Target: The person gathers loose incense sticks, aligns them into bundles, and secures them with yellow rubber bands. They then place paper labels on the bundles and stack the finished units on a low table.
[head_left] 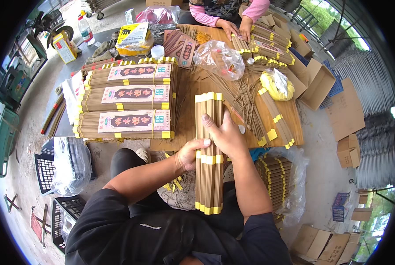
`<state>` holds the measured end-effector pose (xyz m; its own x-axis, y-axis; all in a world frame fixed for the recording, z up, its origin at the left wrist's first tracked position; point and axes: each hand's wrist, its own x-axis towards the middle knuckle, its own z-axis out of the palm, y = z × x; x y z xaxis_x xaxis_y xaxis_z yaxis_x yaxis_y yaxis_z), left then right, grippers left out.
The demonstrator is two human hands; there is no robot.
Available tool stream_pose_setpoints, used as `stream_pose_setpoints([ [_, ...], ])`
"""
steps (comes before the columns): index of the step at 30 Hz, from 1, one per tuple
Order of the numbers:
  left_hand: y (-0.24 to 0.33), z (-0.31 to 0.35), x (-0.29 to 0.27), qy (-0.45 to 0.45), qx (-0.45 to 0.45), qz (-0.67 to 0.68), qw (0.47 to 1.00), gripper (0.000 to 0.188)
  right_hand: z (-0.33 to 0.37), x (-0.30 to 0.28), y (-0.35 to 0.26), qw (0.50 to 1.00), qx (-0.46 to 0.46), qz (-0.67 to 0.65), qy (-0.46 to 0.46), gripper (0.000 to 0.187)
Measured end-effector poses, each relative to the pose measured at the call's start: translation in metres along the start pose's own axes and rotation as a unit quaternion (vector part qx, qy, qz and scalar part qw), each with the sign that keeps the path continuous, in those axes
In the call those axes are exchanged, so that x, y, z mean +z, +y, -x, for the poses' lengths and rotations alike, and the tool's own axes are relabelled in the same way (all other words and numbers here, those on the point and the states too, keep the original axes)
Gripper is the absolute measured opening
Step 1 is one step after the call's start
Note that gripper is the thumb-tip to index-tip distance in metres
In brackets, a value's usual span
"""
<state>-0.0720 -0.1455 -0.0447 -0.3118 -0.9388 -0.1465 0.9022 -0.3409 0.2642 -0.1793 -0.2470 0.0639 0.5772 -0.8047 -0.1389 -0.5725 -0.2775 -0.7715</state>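
Note:
Both my hands grip a thick bundle of brown incense sticks (210,183), banded with yellow paper at its ends and middle. It stands lengthwise in front of me, its upper end over the wooden table. My left hand (189,153) wraps its left side near the middle, thumb across the front. Higher up, my right hand (225,134) closes on the right side, thumb lying over the sticks; its other fingers are partly hidden behind. To the left, labelled incense bundles (133,93) lie stacked in rows. Loose incense sticks (237,95) are scattered right of my bundle.
Across the table, another person's hands (237,31) handle banded incense bundles. A clear plastic bag (219,59) and a yellow roll in plastic (277,84) lie on the wooden table (186,139). Below right, more bundles (274,181) sit in plastic. Black crates (45,170) stand left; cardboard boxes (314,84) stand right.

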Motion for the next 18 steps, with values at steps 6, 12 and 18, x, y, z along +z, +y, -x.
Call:
stream_pose_setpoints([
  [6, -0.002, -0.001, -0.001, -0.088, -0.014, 0.024, 0.996, 0.076, -0.003, -0.004, 0.011, 0.997, 0.014, -0.074, -0.033, 0.101],
  [12, 0.007, -0.001, -0.005, -0.115, 0.010, 0.074, 0.991, 0.073, -0.097, -0.040, 0.016, 0.981, 0.108, -0.136, 0.092, 0.056],
  [18, 0.010, -0.009, 0.002, -0.129, 0.002, 0.108, 0.986, 0.071, -0.275, -0.086, 0.104, 0.940, 0.024, 0.241, 0.242, 0.035],
])
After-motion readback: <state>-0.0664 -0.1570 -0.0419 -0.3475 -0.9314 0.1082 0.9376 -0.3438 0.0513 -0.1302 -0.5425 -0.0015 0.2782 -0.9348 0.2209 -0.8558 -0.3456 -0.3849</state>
